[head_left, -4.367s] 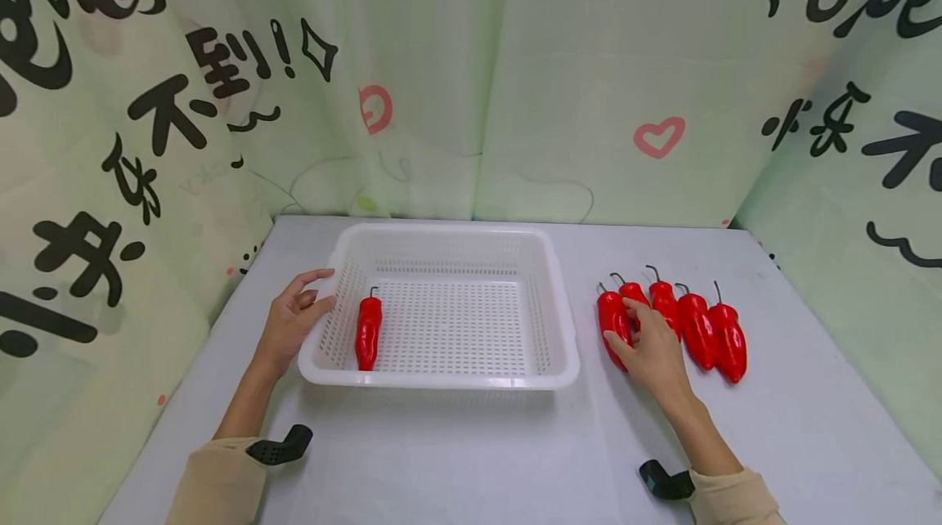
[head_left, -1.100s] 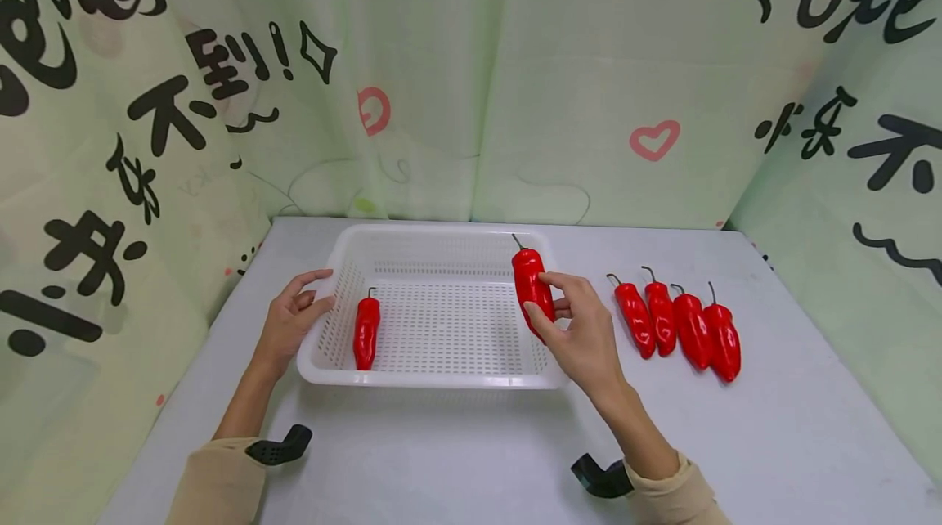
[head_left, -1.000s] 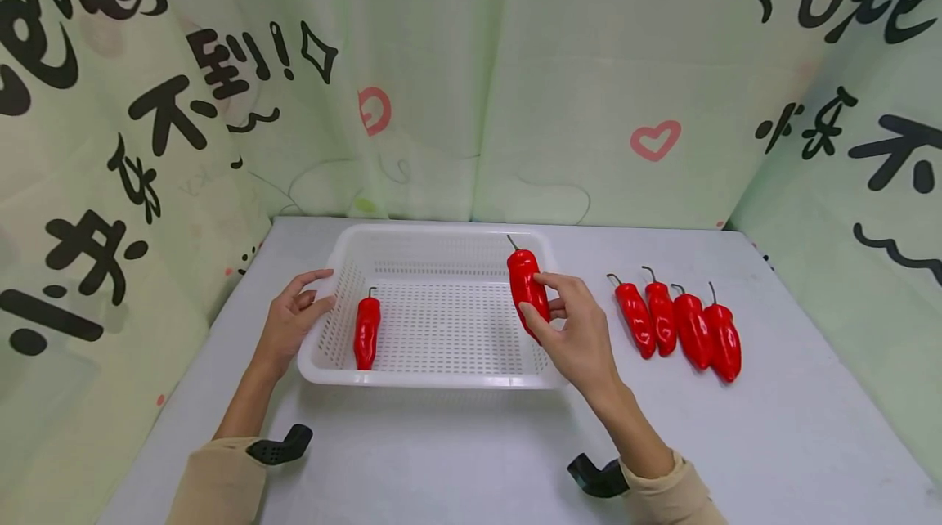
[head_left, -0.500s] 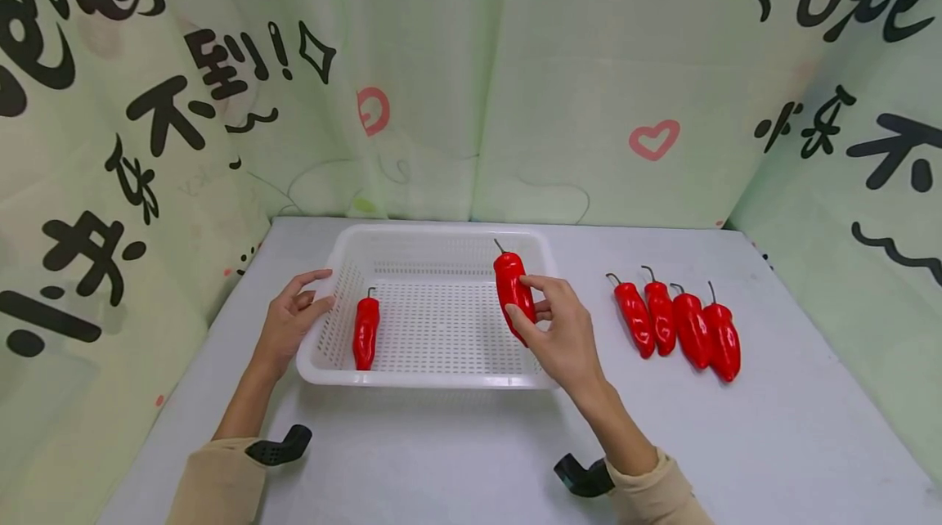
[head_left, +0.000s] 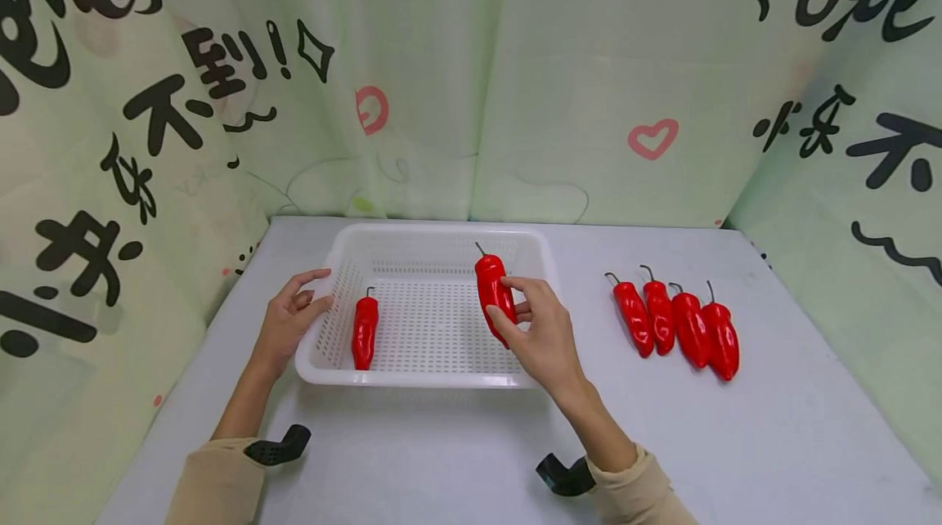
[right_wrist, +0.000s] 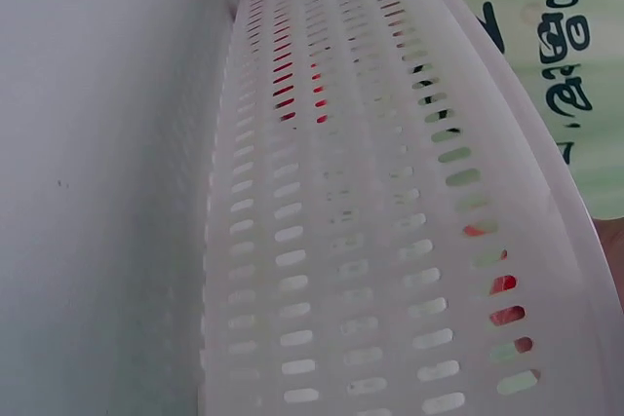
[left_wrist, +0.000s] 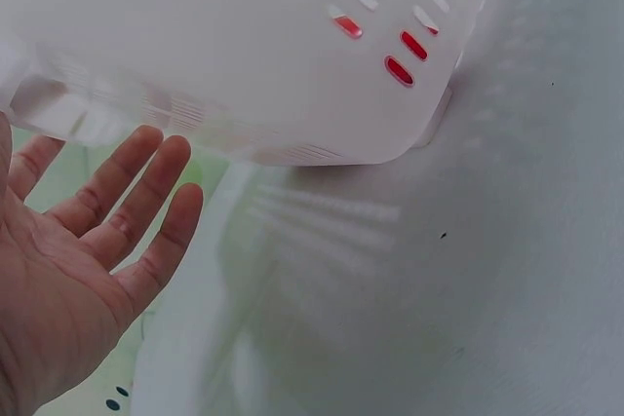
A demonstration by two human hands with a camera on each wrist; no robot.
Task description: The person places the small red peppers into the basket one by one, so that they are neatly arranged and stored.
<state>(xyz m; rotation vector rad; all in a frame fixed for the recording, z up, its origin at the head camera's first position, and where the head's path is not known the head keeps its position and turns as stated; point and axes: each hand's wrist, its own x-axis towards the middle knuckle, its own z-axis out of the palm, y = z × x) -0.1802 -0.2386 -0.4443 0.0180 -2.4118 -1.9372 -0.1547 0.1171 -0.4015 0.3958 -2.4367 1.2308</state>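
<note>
In the head view my right hand [head_left: 540, 333] pinches a red chili pepper [head_left: 491, 284] between thumb and fingers, stem up and tilted, over the right half of a white perforated basket [head_left: 434, 380]. Another red pepper [head_left: 364, 333] lies inside the basket at the left. My left hand [head_left: 290, 320] touches the basket's left rim with thumb and index fingertips. The left wrist view shows that hand's other fingers [left_wrist: 146, 202] loosely extended beside the basket wall [left_wrist: 244, 94]. In the right wrist view, the basket's side [right_wrist: 390, 270] hides most of the right hand.
Several red peppers [head_left: 692, 329] lie in a row on the white table [head_left: 441, 459], right of the basket. A pale green curtain [head_left: 559, 83] with black lettering stands behind and on both sides. Black wrist devices [head_left: 567, 476] sit by the sleeves.
My right hand has picked up the leftmost pepper from the row and carried it left over the basket, still drifting left. The left hand stays at the rim.
</note>
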